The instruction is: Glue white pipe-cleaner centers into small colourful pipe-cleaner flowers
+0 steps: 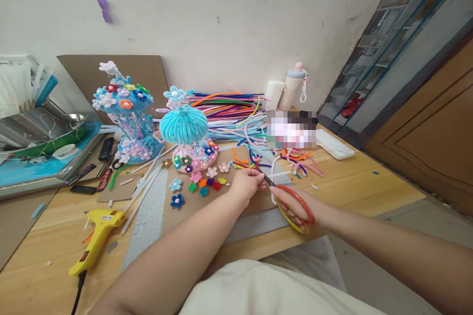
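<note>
My right hand (290, 206) is wrapped round a pair of scissors (308, 209) with red and yellow handles, their blades pointing at my left fingertips. My left hand (247, 186) is pinched closed right at the blade tips; what lies between its fingers is too small to make out. Just beyond are coloured pipe cleaner pieces (242, 163), some bent. Several small pipe cleaner flowers (203, 183) lie on the brown board (192, 216) left of my left hand. Behind them stands a turquoise domed pipe cleaner piece (184, 125) on a flower-covered pink base.
A taller blue flowered pipe cleaner piece (129, 108) stands at the back left. A yellow glue gun (94, 238) lies at the left front. Long pipe cleaners (225, 108) are heaped along the wall, near a bottle (291, 89). A white case (334, 143) lies right.
</note>
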`<state>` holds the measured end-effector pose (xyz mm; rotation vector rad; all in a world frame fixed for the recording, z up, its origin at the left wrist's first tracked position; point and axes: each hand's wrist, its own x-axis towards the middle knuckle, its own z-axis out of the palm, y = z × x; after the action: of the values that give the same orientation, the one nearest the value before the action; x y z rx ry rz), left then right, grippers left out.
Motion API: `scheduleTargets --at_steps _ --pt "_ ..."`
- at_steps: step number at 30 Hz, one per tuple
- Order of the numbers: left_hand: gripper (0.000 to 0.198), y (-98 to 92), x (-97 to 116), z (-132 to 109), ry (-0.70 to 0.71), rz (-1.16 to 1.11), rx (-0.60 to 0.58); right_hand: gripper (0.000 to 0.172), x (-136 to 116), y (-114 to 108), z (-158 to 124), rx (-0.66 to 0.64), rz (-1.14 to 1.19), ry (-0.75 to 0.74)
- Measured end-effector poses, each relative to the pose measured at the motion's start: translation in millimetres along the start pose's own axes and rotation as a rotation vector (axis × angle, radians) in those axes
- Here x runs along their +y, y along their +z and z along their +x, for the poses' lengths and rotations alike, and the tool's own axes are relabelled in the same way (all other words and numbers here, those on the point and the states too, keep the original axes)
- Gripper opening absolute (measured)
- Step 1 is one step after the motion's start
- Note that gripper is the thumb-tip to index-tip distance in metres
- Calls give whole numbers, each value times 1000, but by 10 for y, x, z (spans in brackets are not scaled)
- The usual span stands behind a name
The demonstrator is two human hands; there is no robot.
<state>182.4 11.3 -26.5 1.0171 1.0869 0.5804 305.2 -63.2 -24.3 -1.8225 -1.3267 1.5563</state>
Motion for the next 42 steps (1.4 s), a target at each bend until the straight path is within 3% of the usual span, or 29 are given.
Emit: scheduleTargets --at_steps 3,6,8,15,18,22,28,31,34,39,42 --pt "29 15 37 -16 7 17 -5 51 -24 -23 37 27 -58 -28" --pt "18 -109 86 -114 30 28 -4 53 -49 -128 104 47 -173 -4" --pt "9 -299 109 -242 54 29 2 53 -65 -261 162 76 -284 24" --pt "24 -1137 30 -968 112 81 83 38 -145 -720 362 330 -728 -48" --pt "25 -1340 -61 -1314 98 82 156 36 -184 -712 447 409 -854 -17" --pt "23 -1596 -211 -1711 109 145 258 46 -235 -572 519 447 -972 49" --pt "16 -2052 -367 -2022 166 765 552 51 -284 -442 582 454 -1065 100" --pt "16 -2146 -375 -2021 177 1005 476 46 -247 -431 643 482 -1085 123" --pt "16 -2160 -366 -1976 125 1090 387 45 -167 -408 712 572 -1087 120" --pt "11 -2142 -343 -1959 41 1073 443 42 -71 -367 727 642 -1074 52" --pt "13 -2120 -331 -1987 98 1067 428 38 -65 -361 667 634 -1085 16"
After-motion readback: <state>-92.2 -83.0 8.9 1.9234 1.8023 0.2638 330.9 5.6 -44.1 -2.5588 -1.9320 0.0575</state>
